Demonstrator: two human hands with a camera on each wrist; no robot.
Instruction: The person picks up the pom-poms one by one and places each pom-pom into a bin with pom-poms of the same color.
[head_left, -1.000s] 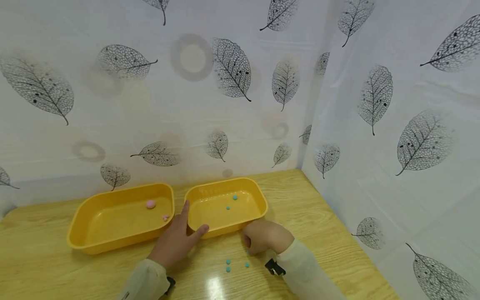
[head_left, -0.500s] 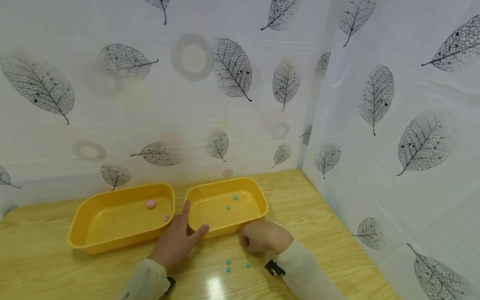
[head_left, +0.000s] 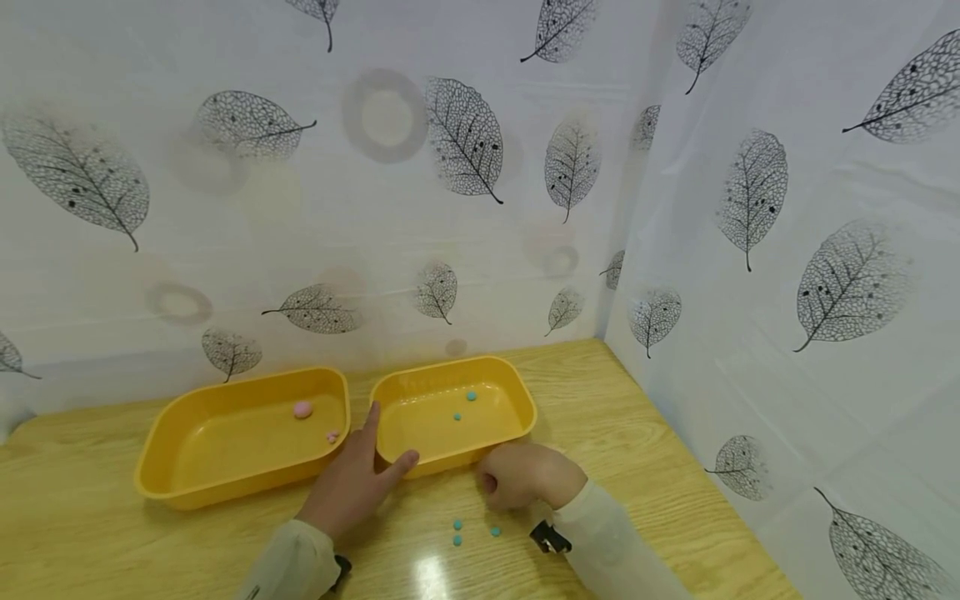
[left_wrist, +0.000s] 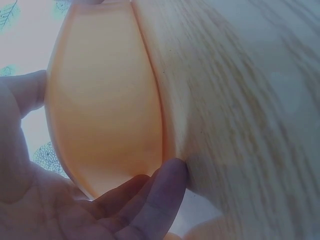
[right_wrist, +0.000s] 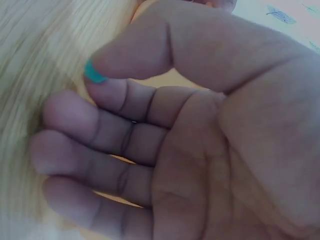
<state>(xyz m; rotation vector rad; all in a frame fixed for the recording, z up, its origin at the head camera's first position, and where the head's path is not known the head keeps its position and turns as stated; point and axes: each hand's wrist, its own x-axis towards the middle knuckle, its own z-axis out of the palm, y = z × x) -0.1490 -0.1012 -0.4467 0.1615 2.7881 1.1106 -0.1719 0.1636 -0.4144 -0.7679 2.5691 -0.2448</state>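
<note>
In the head view my left hand holds the near-left corner of the smaller yellow tray. Its index finger lies at the left rim and the thumb at the front rim. The left wrist view has the other fingertips low against the tray wall, close over the table. Just in front of this tray is my right hand. Its thumb and index finger pinch a small turquoise piece, shown in the right wrist view; the other fingers are bent beside it.
Three turquoise pieces lie on the wooden table between the wrists. Two more turquoise pieces are inside the smaller tray. A larger yellow tray at left contains pink pieces. Leaf-print curtains stand behind and at right.
A turquoise piece that showed on the table by my right fingertips a second ago is out of sight in the head view. My right hand has shifted slightly left; my left hand stays put.
</note>
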